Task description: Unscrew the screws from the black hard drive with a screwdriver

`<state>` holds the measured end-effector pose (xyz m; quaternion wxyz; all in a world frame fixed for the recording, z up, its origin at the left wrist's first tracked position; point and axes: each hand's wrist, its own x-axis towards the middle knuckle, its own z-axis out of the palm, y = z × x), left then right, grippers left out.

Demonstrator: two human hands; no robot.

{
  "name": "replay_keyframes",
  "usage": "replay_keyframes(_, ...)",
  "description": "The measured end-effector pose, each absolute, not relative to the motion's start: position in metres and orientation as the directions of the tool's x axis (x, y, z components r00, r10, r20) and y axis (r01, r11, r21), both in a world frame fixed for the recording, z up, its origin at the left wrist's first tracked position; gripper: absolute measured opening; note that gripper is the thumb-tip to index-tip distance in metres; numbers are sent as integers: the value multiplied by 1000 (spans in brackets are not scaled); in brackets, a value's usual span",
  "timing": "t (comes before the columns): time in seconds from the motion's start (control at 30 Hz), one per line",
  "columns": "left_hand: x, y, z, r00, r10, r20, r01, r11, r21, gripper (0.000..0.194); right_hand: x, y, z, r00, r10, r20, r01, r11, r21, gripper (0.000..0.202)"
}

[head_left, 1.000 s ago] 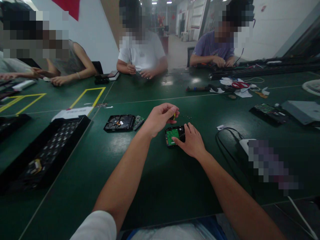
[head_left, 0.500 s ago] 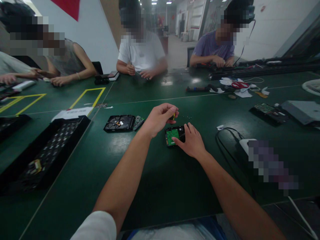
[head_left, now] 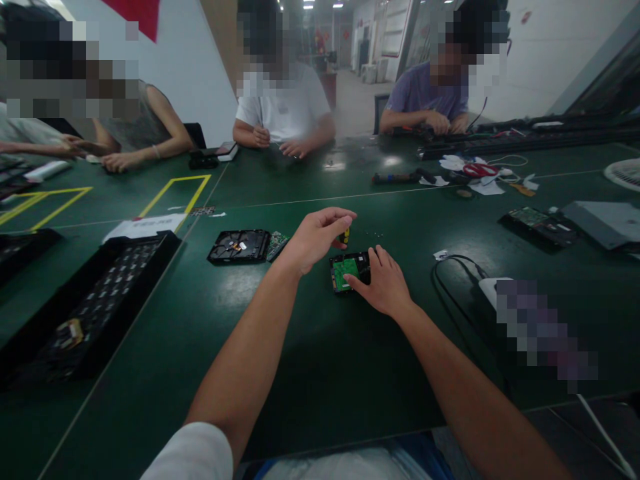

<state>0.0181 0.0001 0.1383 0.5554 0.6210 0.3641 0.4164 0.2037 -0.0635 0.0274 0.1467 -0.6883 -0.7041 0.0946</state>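
A hard drive (head_left: pixel 346 272) lies on the green table, its green circuit board facing up. My right hand (head_left: pixel 384 283) grips it from the right, thumb on the board and fingers over the far edge. Above the drive's far side, my left hand (head_left: pixel 323 237) is closed around a small screwdriver (head_left: pixel 345 237) with a yellow and black handle. Fingers hide much of that tool, and its tip is too small to make out. Several tiny bits, probably screws (head_left: pixel 377 234), lie beyond the drive.
To the left are an opened black drive case (head_left: pixel 239 247), a loose circuit board (head_left: pixel 277 245) and a long black tray (head_left: pixel 100 293). Another drive (head_left: pixel 537 227) and a cable (head_left: pixel 457 257) with a white device lie right. Several people sit across the table.
The fingers of my left hand have shifted around the screwdriver, and more of its yellow handle shows. My right hand and the hard drive stay in place.
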Motion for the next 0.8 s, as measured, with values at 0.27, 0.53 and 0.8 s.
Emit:
replay_keyframes(0.27, 22, -1, 137, 398, 910, 119, -88, -91, 992, 24, 202, -64, 28, -12, 997, 81, 945, 38, -324, 107)
replay_keyframes(0.53, 22, -1, 136, 388, 913, 125, 4, -138, 990, 21, 203, -63, 26, -19, 995, 102, 945, 52, -324, 106)
replay_keyframes(0.8, 25, -3, 136, 380, 920, 93, -51, -80, 996, 13, 203, -64, 26, -17, 994, 109, 945, 51, -322, 105)
